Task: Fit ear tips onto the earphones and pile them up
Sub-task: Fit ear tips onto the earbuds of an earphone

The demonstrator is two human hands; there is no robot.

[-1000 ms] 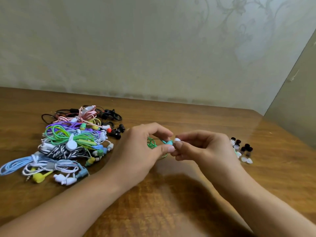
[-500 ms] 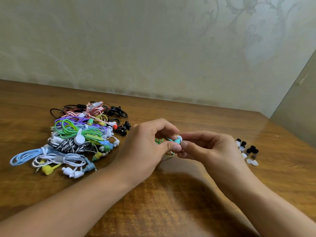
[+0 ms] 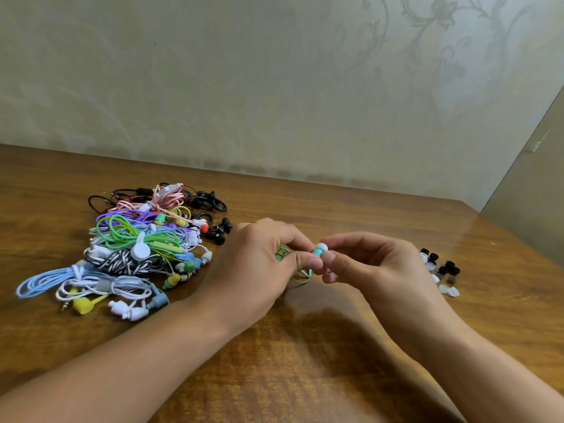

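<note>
Head view: earphone pile (image 3: 143, 248) on table (image 3: 305, 377)

Hidden behind the left hand (image 3: 259, 267): most of the green cable (image 3: 282, 253), with only a few loops peeking out by the knuckles and below the thumb. Covered by pinching fingertips of the right hand (image 3: 375, 264): much of the teal earbud (image 3: 319, 251), so seating of its white tip impossible to judge. Too small to count or sort: loose ear tips (image 3: 441, 270) at far right; both forearms cut off by the bottom edge.

Teal earbud (image 3: 319, 252) (white tip (image 3: 322, 247)), brown table (image 3: 305, 361).
</note>
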